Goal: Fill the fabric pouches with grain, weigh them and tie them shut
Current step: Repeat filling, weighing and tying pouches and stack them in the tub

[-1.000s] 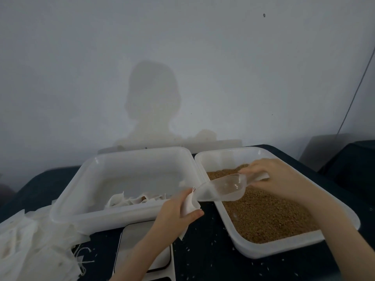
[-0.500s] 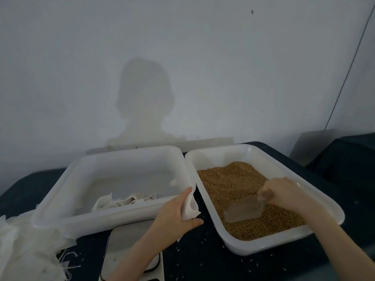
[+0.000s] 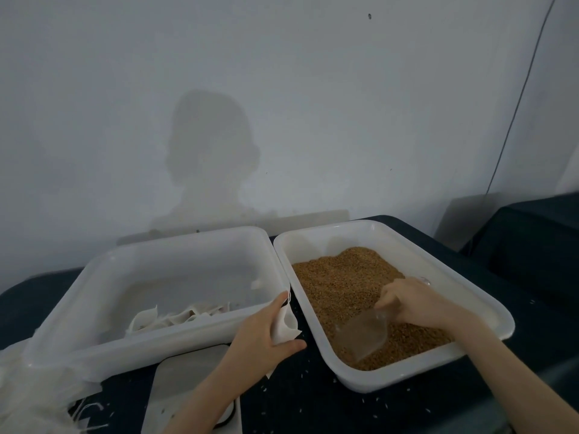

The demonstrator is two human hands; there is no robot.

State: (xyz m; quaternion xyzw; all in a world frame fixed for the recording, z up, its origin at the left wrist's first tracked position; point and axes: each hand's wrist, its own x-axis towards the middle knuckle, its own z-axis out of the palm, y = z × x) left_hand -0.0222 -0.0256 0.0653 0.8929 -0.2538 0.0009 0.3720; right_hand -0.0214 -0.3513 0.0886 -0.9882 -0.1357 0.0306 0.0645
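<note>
- Far left: a heap of loose white fabric pieces [image 3: 34, 393] lies on the dark table [image 3: 313, 402], partly under the rim of the left tray [image 3: 103, 308].
- Left tray: holds a few flat, unfilled pouches [image 3: 175, 317] along its near wall.
- Scale [image 3: 188, 386]: sits in front of the left tray, partly under the left forearm. Nothing rests on its platform; weighing is not yet done.
- Left hand [image 3: 263, 336]: fingers and thumb curled round one white fabric pouch [image 3: 285, 324], held between the two trays with its mouth upward. Position is much the same as a second ago.
- Grain tray [image 3: 488, 311]: holds brown grain [image 3: 344, 283], heaped toward the far end.
- Right hand [image 3: 416, 305]: grips the handle of the clear plastic scoop [image 3: 363, 336].
- Change: one second ago the scoop was at the pouch mouth; it is now down in the grain at the near end of the tray, bowl tilted downward.
- Judgement: a further scoop load is being taken, so the pouch is probably not yet full. Filling continues.
- Scattered grains [image 3: 300, 386] lie on the table near the pouch.
</note>
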